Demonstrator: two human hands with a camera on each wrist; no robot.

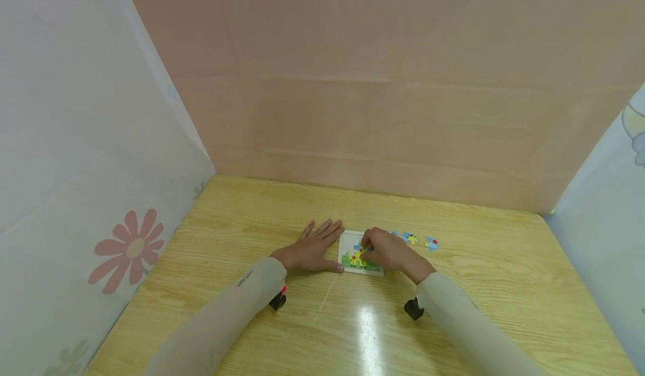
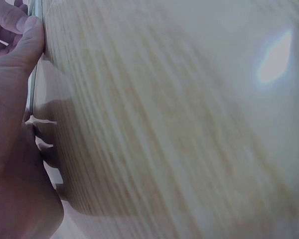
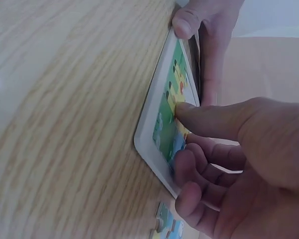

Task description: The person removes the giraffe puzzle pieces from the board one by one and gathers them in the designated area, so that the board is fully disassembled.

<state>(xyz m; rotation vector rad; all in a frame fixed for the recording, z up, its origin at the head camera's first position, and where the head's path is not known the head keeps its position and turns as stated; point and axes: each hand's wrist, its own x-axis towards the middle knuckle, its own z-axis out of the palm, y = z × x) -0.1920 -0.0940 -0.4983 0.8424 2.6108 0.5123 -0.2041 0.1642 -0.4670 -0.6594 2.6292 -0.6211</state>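
A white-framed jigsaw board (image 1: 360,272) lies on the table, bearing a yellow giraffe picture on green ground. Spread out at its left side is my left hand (image 1: 313,253), its thumb and fingertips touching the frame's edge. My right hand (image 1: 385,248) is over the right part of the board, thumb and fingers curled down around a puzzle piece (image 3: 181,128), which shows yellow and red in the right wrist view. The fingers partly hide it and the board's upper right. In the left wrist view, the left thumb (image 2: 34,37) lies along the board's edge.
Several loose blue and yellow puzzle pieces (image 1: 410,238) lie right of the board, and another blue piece with a red spot (image 1: 431,243) lies farther right. The wooden table (image 1: 282,337) meets a pinkish back wall (image 1: 383,130) and pale side walls.
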